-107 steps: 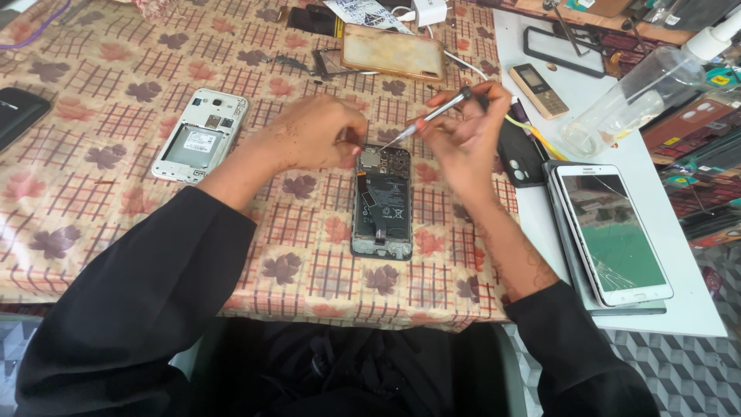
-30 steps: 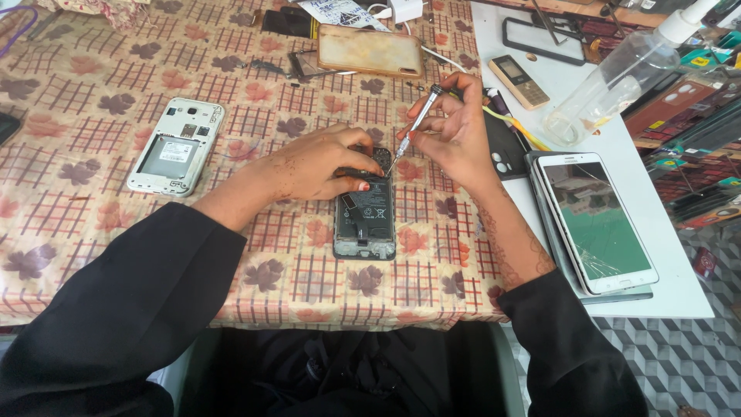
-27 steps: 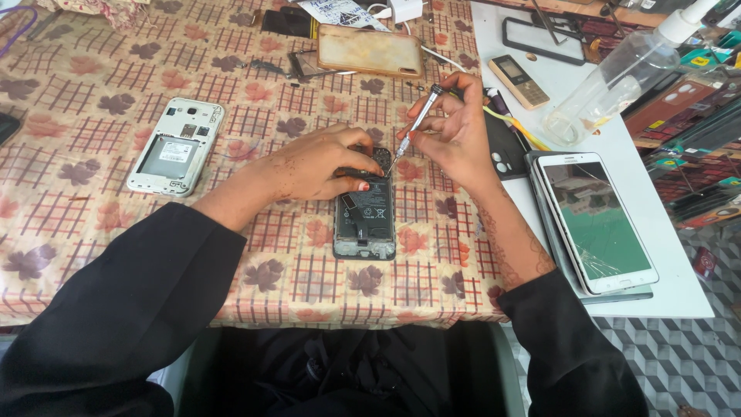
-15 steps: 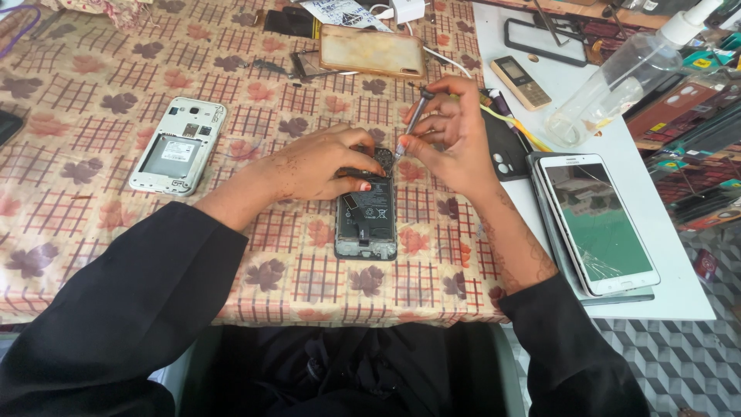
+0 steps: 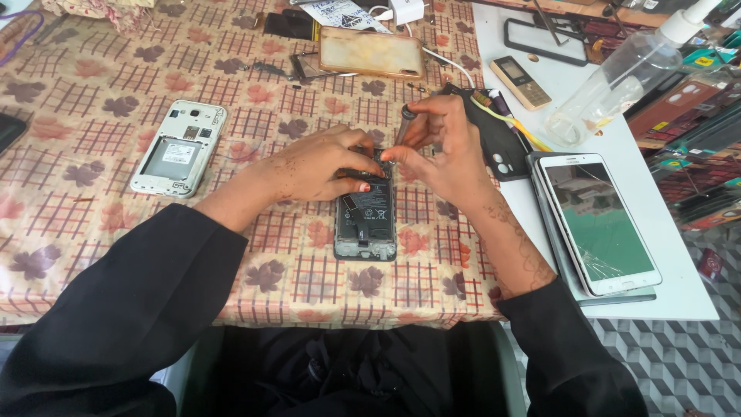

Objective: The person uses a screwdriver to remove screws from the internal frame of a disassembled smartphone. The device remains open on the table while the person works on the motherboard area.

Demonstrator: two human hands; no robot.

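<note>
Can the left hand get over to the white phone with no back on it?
Probably yes. The left hand is pressing on the open black phone, and the white phone lies apart on the tablecloth, with only bare cloth between them.
</note>
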